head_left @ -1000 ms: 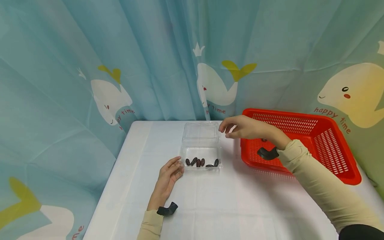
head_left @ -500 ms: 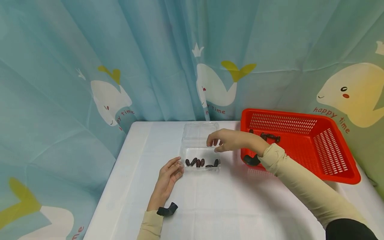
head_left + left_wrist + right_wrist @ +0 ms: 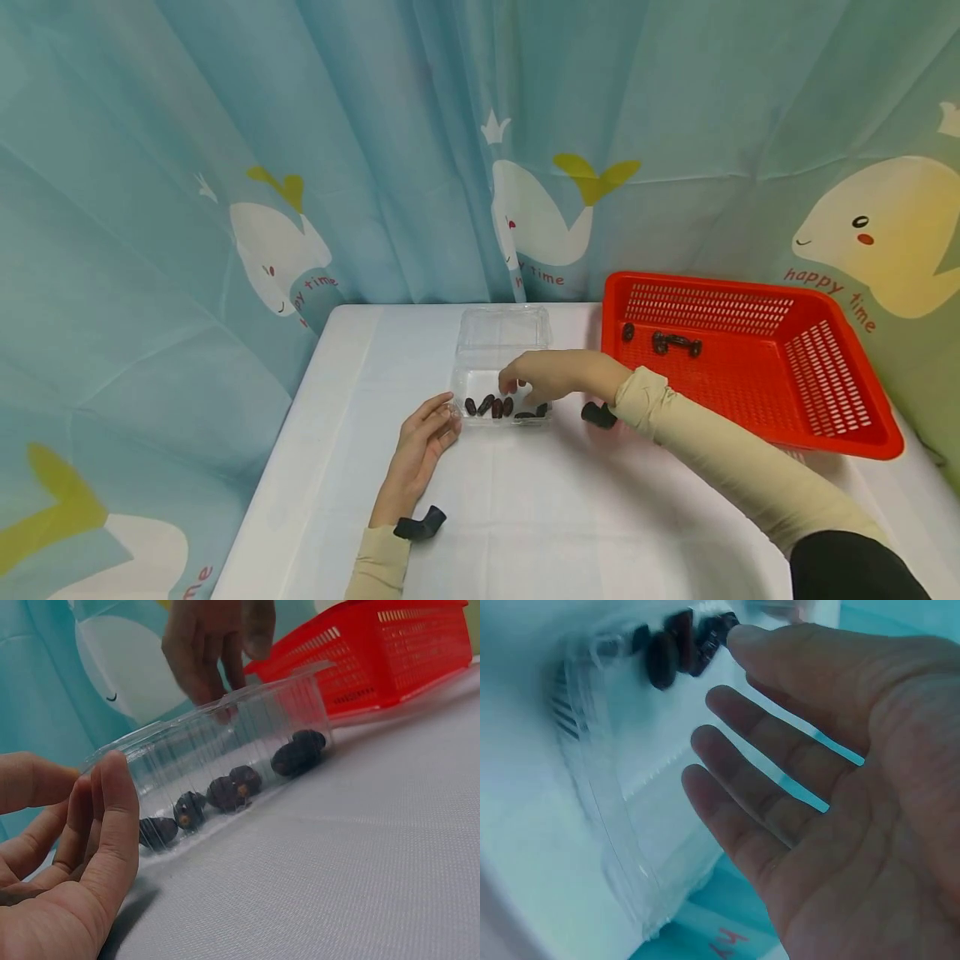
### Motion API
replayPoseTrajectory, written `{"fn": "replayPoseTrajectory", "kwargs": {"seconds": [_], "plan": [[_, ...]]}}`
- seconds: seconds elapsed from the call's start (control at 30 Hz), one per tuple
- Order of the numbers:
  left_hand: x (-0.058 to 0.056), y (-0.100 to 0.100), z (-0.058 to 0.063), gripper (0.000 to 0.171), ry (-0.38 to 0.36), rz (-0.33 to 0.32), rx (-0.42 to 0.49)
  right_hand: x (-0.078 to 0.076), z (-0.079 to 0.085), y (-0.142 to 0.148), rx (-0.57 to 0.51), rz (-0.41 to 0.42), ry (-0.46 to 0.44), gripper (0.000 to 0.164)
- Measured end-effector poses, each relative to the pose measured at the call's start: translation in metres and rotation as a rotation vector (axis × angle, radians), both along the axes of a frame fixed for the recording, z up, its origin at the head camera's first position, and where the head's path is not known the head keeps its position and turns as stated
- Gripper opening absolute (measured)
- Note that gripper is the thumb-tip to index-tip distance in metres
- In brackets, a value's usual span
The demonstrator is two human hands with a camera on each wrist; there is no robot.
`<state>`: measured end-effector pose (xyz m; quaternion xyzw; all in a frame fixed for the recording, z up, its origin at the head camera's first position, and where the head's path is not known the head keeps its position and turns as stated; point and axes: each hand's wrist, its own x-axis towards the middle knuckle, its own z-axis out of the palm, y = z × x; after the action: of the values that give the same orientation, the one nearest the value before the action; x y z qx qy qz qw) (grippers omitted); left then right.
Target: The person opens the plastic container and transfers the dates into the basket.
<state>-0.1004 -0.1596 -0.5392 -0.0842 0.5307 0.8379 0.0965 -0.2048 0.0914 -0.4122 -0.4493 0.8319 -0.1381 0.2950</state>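
A clear plastic clamshell box (image 3: pixel 480 379) lies on the table with its lid folded back. Several dark dates (image 3: pixel 497 407) line its near side. My left hand (image 3: pixel 423 446) rests at the box's left end, its fairly straight fingers (image 3: pixel 116 810) touching the wall and rim. My right hand (image 3: pixel 551 375) reaches down over the box from the right. In the right wrist view its fingers (image 3: pixel 742 795) are straight and spread, and the thumb overlaps a date. Just beneath these fingertips is one blurred date (image 3: pixel 660 664), apart from the hand.
A red perforated basket (image 3: pixel 750 287) stands at the right, holding several dates (image 3: pixel 678 342) at its left side. The white tabletop (image 3: pixel 540 533) ends at a blue curtain (image 3: pixel 420 167) at the back. My right forearm passes in front of the basket's near left corner.
My right hand has moved left and down from beside the basket to over the box. A dark date now shows under its fingertips. The left hand and the box stay put.
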Motion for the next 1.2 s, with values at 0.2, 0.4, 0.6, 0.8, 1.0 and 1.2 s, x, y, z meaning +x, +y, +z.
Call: {"fn": "replayPoseTrajectory", "kwargs": {"seconds": [0.2,0.4,0.6,0.8,1.0,1.2], "plan": [[0.0,0.0,0.0,0.045,0.002,0.004,0.004,0.004,-0.008,-0.01,0.086,-0.004,-0.024,0.034],[0.001,0.001,0.0,0.045,0.003,0.008,0.01,0.006,-0.013,-0.012,0.126,-0.015,-0.031,0.034],[0.001,0.001,-0.001,0.046,0.017,-0.005,-0.003,0.007,-0.021,-0.014,0.138,-0.041,-0.013,0.036],[0.001,0.0,-0.001,0.048,0.026,-0.018,-0.017,0.007,-0.03,-0.019,0.112,-0.031,0.04,0.033],[-0.001,0.0,-0.003,0.046,-0.001,0.003,0.005,0.006,-0.035,-0.022,0.082,-0.029,0.076,0.028],[-0.001,0.0,-0.004,0.046,-0.013,0.011,0.004,0.006,-0.04,-0.025,0.047,-0.026,0.139,0.025]]}}
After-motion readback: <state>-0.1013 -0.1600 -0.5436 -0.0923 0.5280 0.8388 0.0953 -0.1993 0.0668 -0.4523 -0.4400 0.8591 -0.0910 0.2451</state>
